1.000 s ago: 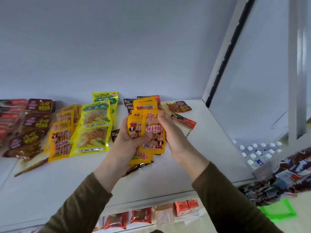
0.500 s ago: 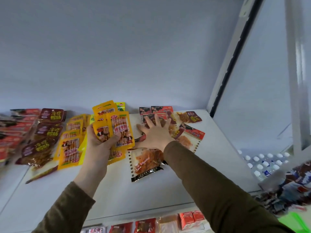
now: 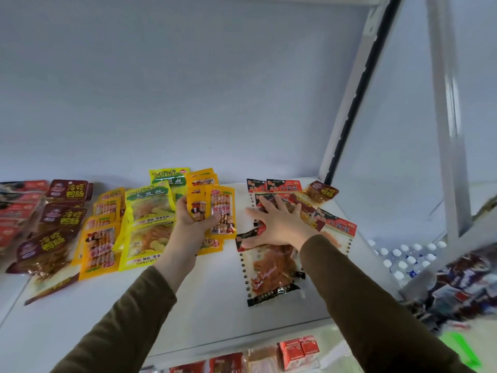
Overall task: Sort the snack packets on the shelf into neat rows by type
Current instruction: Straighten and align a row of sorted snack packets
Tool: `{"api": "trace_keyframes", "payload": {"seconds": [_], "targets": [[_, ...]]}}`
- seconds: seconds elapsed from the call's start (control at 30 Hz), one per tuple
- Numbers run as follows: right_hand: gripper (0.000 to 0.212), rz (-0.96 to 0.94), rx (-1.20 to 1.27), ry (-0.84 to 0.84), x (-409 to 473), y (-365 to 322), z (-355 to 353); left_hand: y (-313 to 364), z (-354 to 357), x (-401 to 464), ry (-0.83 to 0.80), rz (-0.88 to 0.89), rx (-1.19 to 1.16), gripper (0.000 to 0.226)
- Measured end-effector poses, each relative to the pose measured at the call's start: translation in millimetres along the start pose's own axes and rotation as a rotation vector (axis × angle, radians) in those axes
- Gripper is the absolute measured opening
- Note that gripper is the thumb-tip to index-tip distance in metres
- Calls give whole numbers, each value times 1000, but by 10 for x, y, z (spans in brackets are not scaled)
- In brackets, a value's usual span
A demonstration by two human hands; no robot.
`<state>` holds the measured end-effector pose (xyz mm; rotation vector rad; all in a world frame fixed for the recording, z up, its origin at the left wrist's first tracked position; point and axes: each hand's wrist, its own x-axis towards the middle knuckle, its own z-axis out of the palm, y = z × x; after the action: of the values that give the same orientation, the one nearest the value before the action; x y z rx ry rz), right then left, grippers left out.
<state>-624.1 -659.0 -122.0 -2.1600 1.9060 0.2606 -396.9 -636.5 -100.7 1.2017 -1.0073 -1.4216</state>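
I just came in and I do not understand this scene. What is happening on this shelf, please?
A person is sorting snack packets on a white shelf. The left hand grips a small bunch of orange packets, held up beside the yellow-green packets. The right hand lies spread, fingers straight, on the red and black packets at the right. Dark brown packets lie in a row at the far left.
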Motion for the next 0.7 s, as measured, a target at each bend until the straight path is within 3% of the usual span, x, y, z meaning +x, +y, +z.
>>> {"api": "trace_keyframes", "payload": {"seconds": [0.1, 0.17, 0.2, 0.3, 0.4, 0.57, 0.7], "targets": [[101, 0, 51, 129, -42, -55, -167, 20, 96, 158, 1, -24, 42, 65], [87, -1, 385, 342, -21, -183, -308, 67, 152, 276, 9, -43, 43, 65], [83, 16, 661, 365, 27, -264, -375, 95, 180, 335, 8, -58, 39, 65], [79, 125, 1321, 96, 269, -522, -500, 226, 267, 486, 1, -86, 84, 69], [32, 150, 1659, 17, 552, -648, -524, 341, 297, 642, 7, -128, 212, 67], [19, 257, 1570, 90, 721, -799, -453, 541, 174, 681, -7, -280, 368, 18], [7, 277, 1302, 98, 659, -939, -427, 606, 108, 600, 15, -336, 395, 20]]}}
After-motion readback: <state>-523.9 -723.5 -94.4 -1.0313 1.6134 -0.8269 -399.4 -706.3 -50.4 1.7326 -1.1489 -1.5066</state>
